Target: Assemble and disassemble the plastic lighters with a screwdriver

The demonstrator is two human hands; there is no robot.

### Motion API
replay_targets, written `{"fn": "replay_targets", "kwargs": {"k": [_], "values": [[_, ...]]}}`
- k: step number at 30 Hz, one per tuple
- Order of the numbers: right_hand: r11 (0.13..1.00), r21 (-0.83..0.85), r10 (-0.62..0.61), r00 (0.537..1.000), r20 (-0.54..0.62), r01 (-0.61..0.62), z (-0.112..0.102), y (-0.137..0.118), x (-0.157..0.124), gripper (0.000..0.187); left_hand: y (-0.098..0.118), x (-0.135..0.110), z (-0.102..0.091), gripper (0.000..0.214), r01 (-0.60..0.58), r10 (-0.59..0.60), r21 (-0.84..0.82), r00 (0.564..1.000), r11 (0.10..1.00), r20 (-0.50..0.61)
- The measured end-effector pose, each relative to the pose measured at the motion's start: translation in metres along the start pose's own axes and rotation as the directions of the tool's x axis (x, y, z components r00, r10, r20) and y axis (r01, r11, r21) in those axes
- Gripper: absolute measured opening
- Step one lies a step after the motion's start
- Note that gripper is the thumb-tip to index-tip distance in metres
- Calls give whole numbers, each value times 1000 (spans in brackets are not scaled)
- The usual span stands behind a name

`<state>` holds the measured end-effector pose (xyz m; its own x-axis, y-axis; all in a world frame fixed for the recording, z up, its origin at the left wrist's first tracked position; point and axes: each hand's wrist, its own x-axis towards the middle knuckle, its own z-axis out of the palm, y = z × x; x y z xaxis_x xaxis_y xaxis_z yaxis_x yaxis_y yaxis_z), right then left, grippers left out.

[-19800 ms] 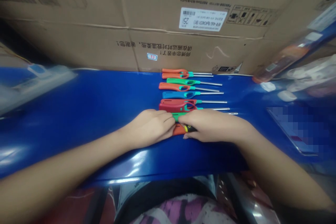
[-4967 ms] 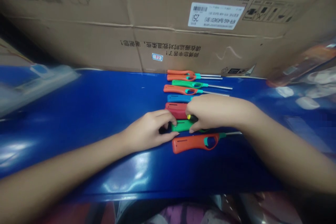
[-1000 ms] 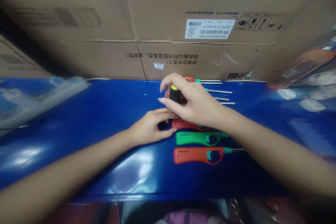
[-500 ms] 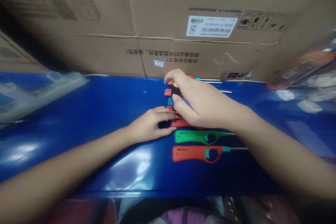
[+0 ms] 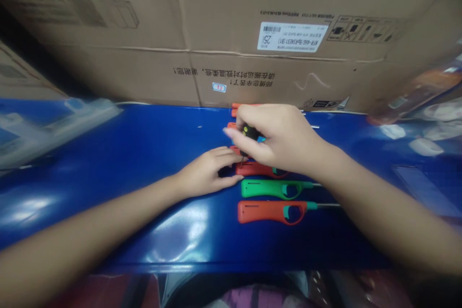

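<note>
My right hand is closed round a screwdriver with a black and yellow handle. Its thin shaft points down, and the tip meets the butt end of a red gas lighter. My left hand pinches that same end, thumb on the near side and forefinger on the far side. Nearer me lie a green lighter and an orange-red lighter, both with teal triggers and metal tubes pointing right. Beyond, more lighters, such as a red one, are partly covered by my right hand.
A large cardboard box stands along the back of the blue table. Clear plastic packaging lies at the left. White items and a pale flat rectangular object are at the right.
My right hand has turned about the screwdriver, its thumb now further left and its knuckles further right; the handle leans more. My left hand stays in place on the red lighter.
</note>
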<state>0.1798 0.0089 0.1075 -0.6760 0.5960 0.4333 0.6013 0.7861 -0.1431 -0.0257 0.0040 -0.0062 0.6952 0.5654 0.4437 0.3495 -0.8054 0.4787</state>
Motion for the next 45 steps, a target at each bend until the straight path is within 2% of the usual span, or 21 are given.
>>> {"fn": "replay_targets", "kwargs": {"k": [4,7,12,16,21,24,29,33,37,41,45], "values": [[999,-36,11,1000,-4,-11,-1,-2,0,21,2,1,-1,27,-11,11,-1,1000,1000,1],[992,-109,67,998,1,-67,-4,0,0,29,3,1,-2,30,10,-11,3,1000,1000,27],[996,-12,-88,995,51,88,-8,3,-1,26,1,1,-1,25,-7,7,9,1000,1000,17],[996,-90,-8,999,52,13,-7,3,-1,34,0,0,-1,29,-2,1,18,999,1000,34],[993,-85,-77,997,29,79,-3,6,-1,35,2,1,-2,25,-9,9,3,1000,1000,17],[992,-115,-43,999,25,46,-3,7,-1,31,2,1,-2,28,2,-2,3,1000,1000,27],[994,-54,-98,995,21,99,-6,6,-1,28,0,0,-1,25,-17,17,-10,1000,1000,13],[996,-87,-18,999,45,22,-7,4,-1,35,1,0,-1,27,-2,2,1,1000,1000,23],[997,-43,-61,996,60,64,-9,3,-1,27,1,1,-1,24,-25,25,-25,1000,999,6],[999,-32,-29,993,116,33,-10,3,-1,27,2,1,-1,26,-8,8,-1,1000,1000,11],[996,1,-88,993,77,89,-9,4,-1,23,3,1,-2,23,-16,16,-9,1000,1000,9]]}}
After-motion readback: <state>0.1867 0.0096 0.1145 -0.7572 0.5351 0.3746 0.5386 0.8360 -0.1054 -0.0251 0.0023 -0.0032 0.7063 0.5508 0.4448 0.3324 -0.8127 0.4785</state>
